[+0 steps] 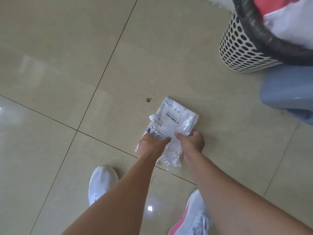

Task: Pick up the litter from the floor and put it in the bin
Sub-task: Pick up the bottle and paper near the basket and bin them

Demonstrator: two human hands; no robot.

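Note:
A crushed clear plastic bottle lies on the tiled floor, on top of a white printed plastic bag. My left hand reaches down onto the bottle's middle, fingers closing on it. My right hand pinches the bag's crinkled edge just right of the bottle. The bin, a cream perforated basket with a black liner, stands at the upper right and holds white and red rubbish.
A pale blue plastic stool stands just below the bin at the right edge. My two white shoes are planted on the beige floor tiles below the litter. A small dark stain marks the tile beside the bag.

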